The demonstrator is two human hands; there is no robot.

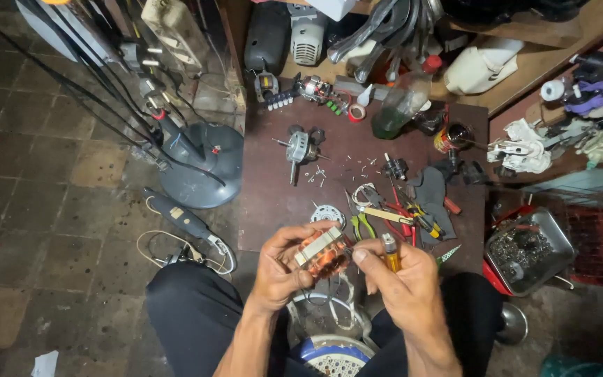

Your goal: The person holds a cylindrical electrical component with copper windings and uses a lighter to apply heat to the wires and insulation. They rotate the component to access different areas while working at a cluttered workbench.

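**Over the lap, stator in both hands**

On the floor at far left there's a grey fan base (200, 167) with black cables running up from it, and just in front of it a dark handle-shaped tool (179, 218) on a pale cord. Next over, on the dark surface (273, 202), a small motor (300, 149) lies with its shaft toward the camera and loose screws (319, 174) scattered beside it.

Front and centre: the left hand (280, 269) is wrapped around a stator (324, 253), copper windings and a pale laminated core, held above the lap between the knees. The right hand (403, 279) pinches the stator's right side with thumb and forefinger while the other fingers are closed on a yellow lighter (390, 253). So both hands are full, neither one spread.

Progress-wise, I'd guess it's mid-job: the motor's already apart and the stator is out and being looked over, nothing going back together yet. The lighter isn't lit as far as I can see.

The stator's long axis runs roughly left-right, tilted up toward the right, pale face up at the camera.

Further right: pliers (385, 216) in a heap, then a steel tray (533, 248) of small parts.
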